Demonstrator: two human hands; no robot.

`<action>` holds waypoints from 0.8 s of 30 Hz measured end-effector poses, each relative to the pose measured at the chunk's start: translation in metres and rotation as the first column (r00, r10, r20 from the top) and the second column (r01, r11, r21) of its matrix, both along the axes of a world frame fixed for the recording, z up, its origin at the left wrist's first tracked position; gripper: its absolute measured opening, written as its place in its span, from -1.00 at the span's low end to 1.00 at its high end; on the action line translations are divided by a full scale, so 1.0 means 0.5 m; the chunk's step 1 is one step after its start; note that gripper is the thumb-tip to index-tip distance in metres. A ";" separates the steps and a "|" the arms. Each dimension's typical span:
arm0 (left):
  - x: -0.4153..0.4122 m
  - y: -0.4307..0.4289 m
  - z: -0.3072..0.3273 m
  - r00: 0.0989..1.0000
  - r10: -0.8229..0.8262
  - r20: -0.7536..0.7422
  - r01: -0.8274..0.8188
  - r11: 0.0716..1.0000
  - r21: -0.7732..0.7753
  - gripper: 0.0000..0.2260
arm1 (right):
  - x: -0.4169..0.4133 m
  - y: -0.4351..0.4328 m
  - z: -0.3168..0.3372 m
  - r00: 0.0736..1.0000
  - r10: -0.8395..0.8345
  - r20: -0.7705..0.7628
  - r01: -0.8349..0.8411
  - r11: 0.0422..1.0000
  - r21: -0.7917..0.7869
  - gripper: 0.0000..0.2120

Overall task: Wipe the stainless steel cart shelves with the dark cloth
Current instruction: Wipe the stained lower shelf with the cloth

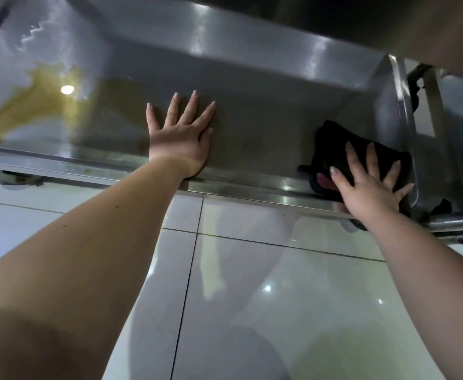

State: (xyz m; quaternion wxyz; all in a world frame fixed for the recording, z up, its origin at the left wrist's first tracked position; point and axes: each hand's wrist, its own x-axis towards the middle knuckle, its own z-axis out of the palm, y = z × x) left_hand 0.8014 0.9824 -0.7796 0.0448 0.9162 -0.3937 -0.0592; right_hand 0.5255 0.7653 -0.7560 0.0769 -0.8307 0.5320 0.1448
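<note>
A low stainless steel cart shelf (266, 127) with a raised rim fills the upper half of the head view. My left hand (179, 135) lies flat on the shelf's middle with its fingers spread. At the shelf's right front corner my right hand (370, 185) presses flat on the dark cloth (334, 141), fingers straight and spread. The cloth is crumpled, with a bit of pink showing under my thumb. A yellow-brown liquid stain (41, 100) spreads over the shelf's left part.
The cart's upright frame and tube (438, 133) stand at the right, behind the corner. An upper shelf's underside (334, 17) hangs dark above. Glossy white floor tiles (252, 283) lie below the shelf's front rim.
</note>
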 end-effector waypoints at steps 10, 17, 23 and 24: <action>0.109 0.101 0.031 0.993 -0.068 -0.096 0.073 0.996 0.052 -0.54 | 0.005 0.007 -0.005 0.999 0.027 0.017 -0.026 0.998 -0.050 -0.39; 0.115 0.149 0.000 1.000 -0.003 0.022 0.003 1.000 0.018 -0.55 | 0.048 0.049 0.004 1.000 0.002 0.014 -0.001 0.999 -0.044 -0.34; 0.120 0.150 -0.004 1.000 0.009 0.014 -0.009 1.000 0.013 -0.55 | 0.320 0.311 -0.009 0.958 0.275 0.083 -0.274 0.962 -0.022 -0.32; 0.121 0.151 -0.003 1.000 0.013 0.015 -0.013 1.000 0.019 -0.55 | 0.354 0.347 -0.008 0.942 0.323 0.092 -0.324 0.946 0.002 -0.33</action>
